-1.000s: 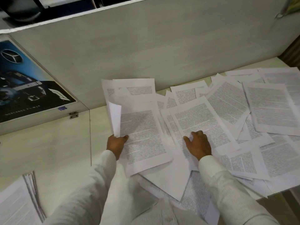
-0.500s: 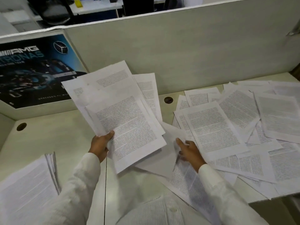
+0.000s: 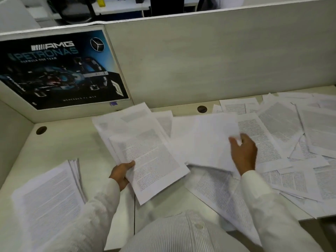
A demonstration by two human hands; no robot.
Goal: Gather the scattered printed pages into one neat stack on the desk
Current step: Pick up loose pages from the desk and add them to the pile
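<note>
My left hand (image 3: 122,173) grips the lower left edge of a loose bundle of printed pages (image 3: 145,153), held above the desk (image 3: 60,150) near its middle. My right hand (image 3: 243,151) pinches the right edge of a blank-faced sheet (image 3: 205,142) and lifts it off the spread; the sheet is blurred. Several scattered printed pages (image 3: 283,135) cover the right half of the desk, overlapping one another. A stack of pages (image 3: 49,197) lies at the lower left of the desk, partly behind my left sleeve.
Grey partition walls (image 3: 209,60) stand behind and to the left of the desk. A dark racing poster (image 3: 58,70) hangs on the left partition. Two round cable holes (image 3: 41,130) (image 3: 202,109) sit near the back edge. Some pages overhang the desk's front right edge (image 3: 309,218).
My left hand has carried the bundle a little leftward as the view turned left. My right hand has taken hold of a sheet and raised it from the scattered pages.
</note>
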